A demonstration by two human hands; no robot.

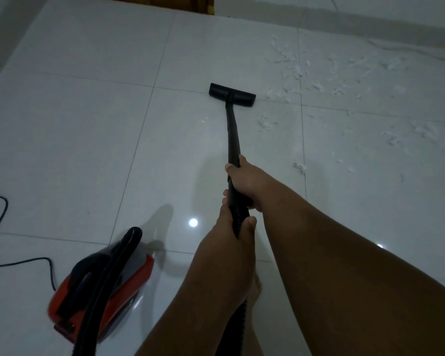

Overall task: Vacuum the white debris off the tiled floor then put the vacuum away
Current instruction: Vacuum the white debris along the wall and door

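Head view, looking down: nearest, at about 7 o'clock, the red and black canister vacuum body (100, 283) sits on the glossy white tiled floor (88, 137), a little blurred. A thin black power cord (18, 259) trails from it toward 9 o'clock and off the left edge. A black ribbed hose (238, 222) rises from the bottom edge at 6 o'clock, between the two bare forearms, and a bare foot (254, 289) shows just behind the left forearm.

At the centre, the left hand (231, 227) is clenched around the ribbed hose just below where it meets the tube. Directly above it, touching or nearly so, the right hand (244, 181) is wrapped tight around the lower end of the straight black vacuum wand (233, 132).

The wand runs toward 12 o'clock, leaning slightly left, to the wide flat black floor nozzle (232, 94), which lies flat on the floor beside a grout line.

Farther out, from 1 to 3 o'clock, the scattered white shredded debris (344, 80) covers several tiles; its closest scraps lie just right of the nozzle's end, and a small clump (300, 167) lies at 3 o'clock of the right hand. A pale cable (406, 50) runs along the floor near the far wall (370, 21), and a brown wooden edge (165, 3) shows at 12 o'clock.
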